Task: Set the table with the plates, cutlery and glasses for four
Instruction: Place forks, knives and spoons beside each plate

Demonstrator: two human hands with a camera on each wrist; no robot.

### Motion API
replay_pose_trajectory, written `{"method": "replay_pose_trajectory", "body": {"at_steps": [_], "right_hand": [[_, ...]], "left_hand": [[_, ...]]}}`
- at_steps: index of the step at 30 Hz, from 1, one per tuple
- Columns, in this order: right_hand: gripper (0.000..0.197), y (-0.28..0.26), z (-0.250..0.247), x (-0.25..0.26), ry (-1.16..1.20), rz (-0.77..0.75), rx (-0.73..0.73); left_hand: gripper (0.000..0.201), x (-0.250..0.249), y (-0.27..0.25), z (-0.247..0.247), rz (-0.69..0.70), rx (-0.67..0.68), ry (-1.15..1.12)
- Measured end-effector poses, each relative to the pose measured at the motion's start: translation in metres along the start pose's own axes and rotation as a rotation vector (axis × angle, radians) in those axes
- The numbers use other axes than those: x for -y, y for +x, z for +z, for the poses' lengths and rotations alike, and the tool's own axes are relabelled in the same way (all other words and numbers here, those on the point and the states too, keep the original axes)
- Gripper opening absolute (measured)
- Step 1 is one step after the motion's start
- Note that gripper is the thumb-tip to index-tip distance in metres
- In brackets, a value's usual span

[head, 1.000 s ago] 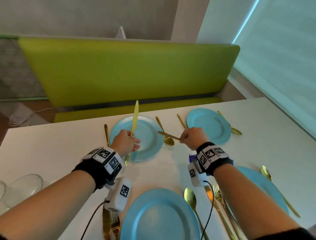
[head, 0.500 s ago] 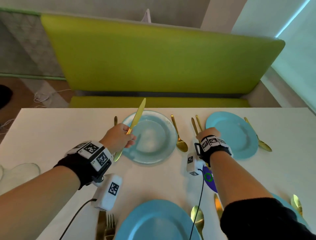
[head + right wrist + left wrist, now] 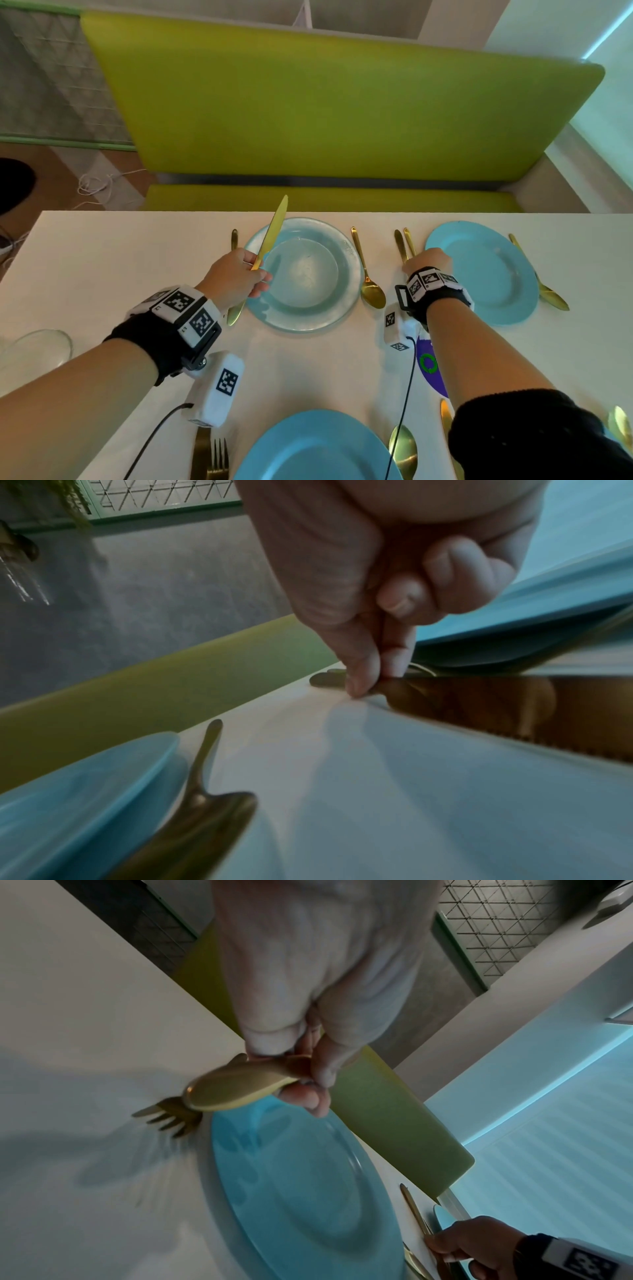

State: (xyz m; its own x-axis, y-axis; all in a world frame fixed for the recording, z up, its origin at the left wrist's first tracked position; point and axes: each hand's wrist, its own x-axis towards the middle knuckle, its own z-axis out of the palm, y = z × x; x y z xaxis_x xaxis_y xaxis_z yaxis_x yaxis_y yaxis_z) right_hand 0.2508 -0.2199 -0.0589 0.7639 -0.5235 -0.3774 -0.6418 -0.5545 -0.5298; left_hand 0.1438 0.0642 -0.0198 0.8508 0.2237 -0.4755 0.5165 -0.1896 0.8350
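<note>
Green bench seating backs the white surface point(image 3: 102, 260), where the left hand point(image 3: 233, 277) pinches a gold knife point(image 3: 272, 231) above the far plate point(image 3: 305, 274); the right hand point(image 3: 428, 262) presses another knife point(image 3: 479, 704) down. A loose pinch risks clattering.

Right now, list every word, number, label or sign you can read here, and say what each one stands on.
No readable words or numbers.
Left wristband: black-and-white square code markers, no text.
Right wristband: the same kind of markers.
White camera pods under the wrists: one marker each.
Purple disc on the table: green circular-arrow symbol; a speck of print near its upper edge is too small to read.
</note>
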Motion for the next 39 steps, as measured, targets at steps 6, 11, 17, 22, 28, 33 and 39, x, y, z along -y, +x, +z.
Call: {"method": "replay_pose_trajectory", "body": {"at_steps": [6, 11, 17, 22, 28, 33, 39], "right_hand": [[0.019, 0.007, 0.005, 0.005, -0.301, -0.103, -0.089], [0.017, 0.008, 0.006, 0.005, -0.339, -0.131, -0.094], [0.015, 0.008, 0.005, 0.004, -0.340, -0.153, -0.087], [0.020, -0.003, -0.001, 0.009, -0.378, -0.164, -0.048], [0.032, -0.074, -0.013, 0.042, -0.537, -0.546, 0.069], [0.029, -0.169, -0.003, 0.043, -0.585, -0.938, 0.296], [0.031, -0.259, 0.018, 0.025, -0.812, -1.101, 0.343]], "left_hand": [[0.017, -0.003, 0.002, 0.006, 0.003, 0.011, 0.000], [0.016, -0.004, 0.004, 0.007, -0.005, 0.010, 0.007], [0.015, 0.000, 0.001, 0.007, -0.023, 0.007, 0.010], [0.011, 0.004, -0.002, 0.003, -0.033, -0.012, -0.013], [0.014, 0.006, -0.021, 0.000, -0.020, -0.011, 0.096], [0.033, 0.003, -0.049, -0.006, -0.031, 0.128, 0.143], [0.068, 0.009, -0.095, -0.030, 0.018, 0.250, 0.270]]}}
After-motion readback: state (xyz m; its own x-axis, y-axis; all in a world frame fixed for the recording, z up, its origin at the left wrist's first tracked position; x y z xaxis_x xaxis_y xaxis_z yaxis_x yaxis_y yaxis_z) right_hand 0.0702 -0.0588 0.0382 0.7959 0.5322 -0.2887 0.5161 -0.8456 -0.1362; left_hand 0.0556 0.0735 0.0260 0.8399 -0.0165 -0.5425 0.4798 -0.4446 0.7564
